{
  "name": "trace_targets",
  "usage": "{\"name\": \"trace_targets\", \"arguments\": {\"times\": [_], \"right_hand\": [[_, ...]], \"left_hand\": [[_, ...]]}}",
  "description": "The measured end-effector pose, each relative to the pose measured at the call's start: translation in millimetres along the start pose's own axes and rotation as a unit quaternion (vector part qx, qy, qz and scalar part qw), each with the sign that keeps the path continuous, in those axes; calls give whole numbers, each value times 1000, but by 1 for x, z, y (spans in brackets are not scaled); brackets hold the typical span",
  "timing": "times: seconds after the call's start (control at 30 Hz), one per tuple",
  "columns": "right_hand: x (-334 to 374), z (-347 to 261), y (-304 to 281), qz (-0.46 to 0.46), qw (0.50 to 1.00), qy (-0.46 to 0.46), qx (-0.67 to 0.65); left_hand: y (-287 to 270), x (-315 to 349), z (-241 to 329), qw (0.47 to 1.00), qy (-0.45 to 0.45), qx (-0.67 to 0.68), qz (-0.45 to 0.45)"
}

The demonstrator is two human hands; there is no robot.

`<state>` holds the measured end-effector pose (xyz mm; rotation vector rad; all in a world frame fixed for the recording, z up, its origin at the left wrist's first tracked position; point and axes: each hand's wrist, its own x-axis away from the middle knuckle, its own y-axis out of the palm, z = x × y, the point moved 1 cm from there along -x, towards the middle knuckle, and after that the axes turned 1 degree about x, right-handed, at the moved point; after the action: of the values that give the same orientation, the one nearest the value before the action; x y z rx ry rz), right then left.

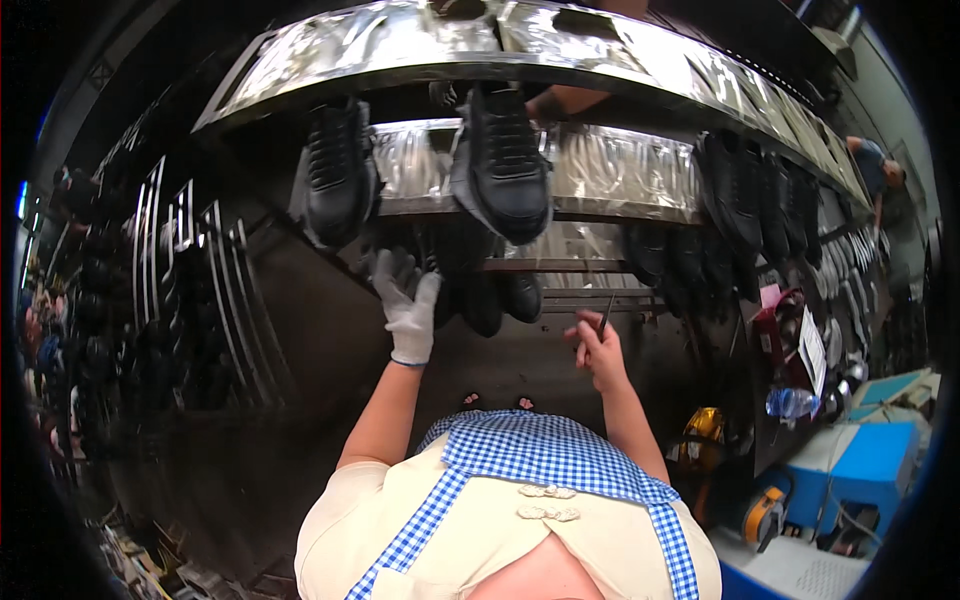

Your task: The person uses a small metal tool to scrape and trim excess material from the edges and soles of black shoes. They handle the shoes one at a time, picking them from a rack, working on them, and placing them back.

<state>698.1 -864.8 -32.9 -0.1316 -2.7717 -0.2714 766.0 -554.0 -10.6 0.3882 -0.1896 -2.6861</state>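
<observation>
Left hand's spread, can't tell if touching the black shoes under the rack; careless bump might drop one. Right hand's pinching a thin tool, slip could scuff them.

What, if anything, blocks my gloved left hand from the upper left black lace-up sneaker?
Nothing visible stands between your gloved left hand and that black lace-up sneaker; depth is uncertain.

Over there, the left of two head-worn cameras looks steeply down, its wide view bowing at the rim: the checked apron sits close below, the black shoes a little farther ahead.
</observation>
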Motion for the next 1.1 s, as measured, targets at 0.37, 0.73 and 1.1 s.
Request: {"name": "trace_targets", "arguments": {"times": [0.37, 0.73, 1.1], "right_hand": [[-62, -120, 136, 1, 990, -131, -55], [-65, -119, 168, 10, 985, -132, -110], [-57, -109, 164, -18, 983, -136, -120]], "left_hand": [[-50, -113, 81, 897, -287, 305, 139], [-48, -110, 73, 897, -294, 321, 80], [-33, -98, 81, 903, -282, 311, 96]]}}
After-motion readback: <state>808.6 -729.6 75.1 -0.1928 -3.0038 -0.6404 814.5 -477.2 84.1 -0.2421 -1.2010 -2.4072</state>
